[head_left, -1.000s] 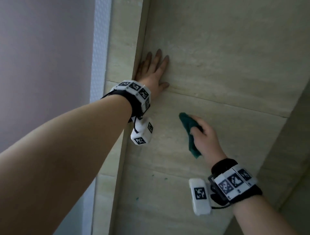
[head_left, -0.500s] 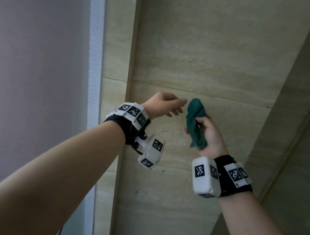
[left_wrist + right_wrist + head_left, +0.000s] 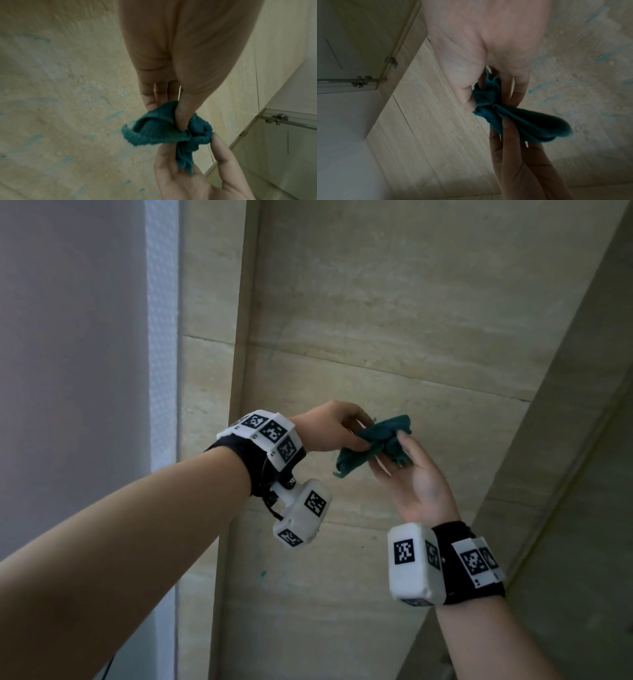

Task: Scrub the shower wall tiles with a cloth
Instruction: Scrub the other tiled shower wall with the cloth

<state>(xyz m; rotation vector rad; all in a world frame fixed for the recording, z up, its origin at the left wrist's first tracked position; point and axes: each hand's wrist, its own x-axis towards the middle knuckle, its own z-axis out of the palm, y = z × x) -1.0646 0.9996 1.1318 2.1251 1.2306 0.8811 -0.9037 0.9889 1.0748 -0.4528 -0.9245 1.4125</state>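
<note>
Both hands have left the wall since a second ago: the left hand (image 3: pixel 329 428), then flat on the tile, has come down to meet the cloth (image 3: pixel 373 445), and the right hand (image 3: pixel 416 477) has turned palm up. From the head view, the cloth is held in the air between the two sets of fingertips, off the wall (image 3: pixel 394 313), with left thumb and fingers pinching one end and right fingers curled under the other. In the left wrist view, the left thumb clamps the cloth (image 3: pixel 161 129) against the fingers behind it, while the right hand (image 3: pixel 192 174) below holds the bunched end between its thumb and fingers; teal streaks (image 3: pixel 113 116) mark the tile beside them. In the right wrist view, the right thumb and fingers pinch the crumpled end of the cloth (image 3: pixel 513 119), and the left fingers (image 3: pixel 510 135) hold the fold that bulges out past them. This looks like a pause to refold or pass the cloth, not scrubbing. Next, one hand must take a firm wad and press it back on the streaked tile.
</note>
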